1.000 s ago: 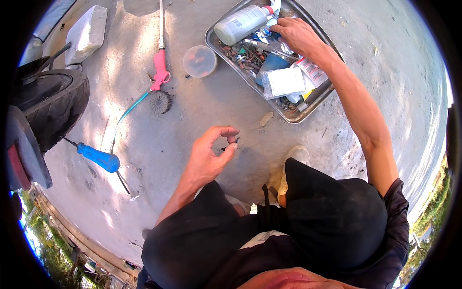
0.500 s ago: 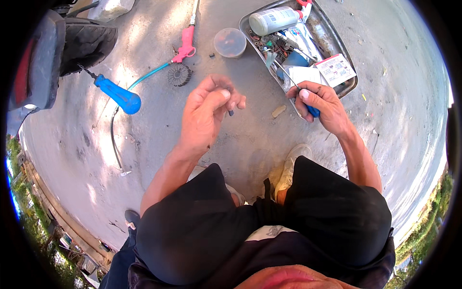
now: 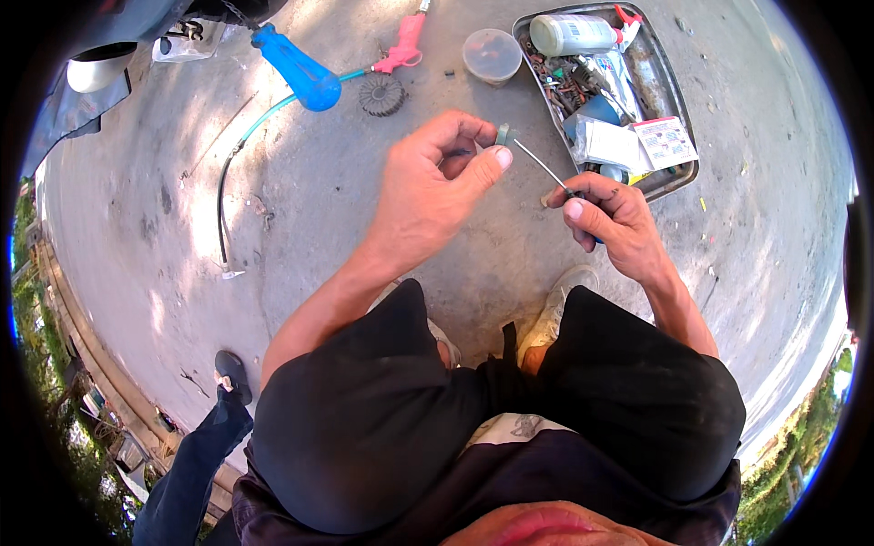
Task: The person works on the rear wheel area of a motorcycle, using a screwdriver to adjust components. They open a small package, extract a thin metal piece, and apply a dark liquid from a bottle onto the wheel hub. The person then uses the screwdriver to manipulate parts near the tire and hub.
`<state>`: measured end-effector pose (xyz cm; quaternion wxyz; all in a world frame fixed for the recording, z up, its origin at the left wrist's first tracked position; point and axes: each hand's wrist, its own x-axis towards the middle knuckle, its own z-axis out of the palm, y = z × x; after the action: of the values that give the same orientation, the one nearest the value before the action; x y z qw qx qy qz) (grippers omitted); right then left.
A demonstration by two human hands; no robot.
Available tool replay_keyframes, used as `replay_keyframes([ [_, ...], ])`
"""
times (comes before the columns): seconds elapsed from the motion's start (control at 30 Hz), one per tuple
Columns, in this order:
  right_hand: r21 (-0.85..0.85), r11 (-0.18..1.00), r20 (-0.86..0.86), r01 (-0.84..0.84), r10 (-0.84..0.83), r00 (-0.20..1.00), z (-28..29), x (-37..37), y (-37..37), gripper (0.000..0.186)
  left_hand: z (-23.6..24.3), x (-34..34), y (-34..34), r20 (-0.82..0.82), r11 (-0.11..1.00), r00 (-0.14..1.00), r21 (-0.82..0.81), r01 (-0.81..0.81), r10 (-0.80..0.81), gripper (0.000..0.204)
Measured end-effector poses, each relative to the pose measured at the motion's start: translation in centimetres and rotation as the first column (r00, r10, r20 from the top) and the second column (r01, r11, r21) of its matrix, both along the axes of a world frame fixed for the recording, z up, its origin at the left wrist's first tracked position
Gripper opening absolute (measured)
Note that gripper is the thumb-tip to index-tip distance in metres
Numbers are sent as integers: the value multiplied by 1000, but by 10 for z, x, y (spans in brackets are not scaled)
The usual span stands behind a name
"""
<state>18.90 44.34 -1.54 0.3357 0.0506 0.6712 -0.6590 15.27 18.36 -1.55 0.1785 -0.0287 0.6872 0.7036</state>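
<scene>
"Left hand (image 3: 437, 182) first: how does it stand?"

"Thumb and forefinger are together, clamped on a small greenish piece (image 3: 503, 136) that sits at their tips, on the side facing the right hand (image 3: 614, 218)."

"And that right one?"

"Clamped on a slim tool (image 3: 543, 166); a bit of blue handle shows beneath the fingers. Its metal shaft slants up and leftward, the long axis aimed at the greenish piece, the tip just beside it. Whether the two touch, one cannot tell."

"Which hand is nearer the piece?"

"The left, which holds it. The right lies lower and to the side, the shaft spanning most of the gap."

"What about the surface?"

"Grey floor (image 3: 309, 209), sunlit in patches, with both hands raised above it. Beyond the right hand lies a metal tray (image 3: 649, 84) bearing a spray bottle (image 3: 572, 35) and packets; left of it stands a clear tub (image 3: 492, 56)."

"And the surroundings?"

"Open air, with greenery (image 3: 55, 446) at the rim and another person's sandalled foot (image 3: 233, 377) lower left."
</scene>
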Motion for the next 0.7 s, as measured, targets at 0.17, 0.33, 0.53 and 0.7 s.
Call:
replay_keyframes([
  [0.17,329,943,-502,58,122,856,-8,3,5,22,4,-1,-17,-228,965,964,-251,77,-137,13],
  [0.33,670,611,-742,422,567,358,5,-1,-4,27,11,4,-19,-23,985,991,-107,132,-135,6],
  [0.53,670,629,-611,396,164,774,-16,-10,9,23,0,13,-28,119,981,990,187,55,-78,8],
  [0.7,670,694,-535,264,205,819,-16,0,26,28,0,26,-26,138,797,857,-318,514,-497,17],
])
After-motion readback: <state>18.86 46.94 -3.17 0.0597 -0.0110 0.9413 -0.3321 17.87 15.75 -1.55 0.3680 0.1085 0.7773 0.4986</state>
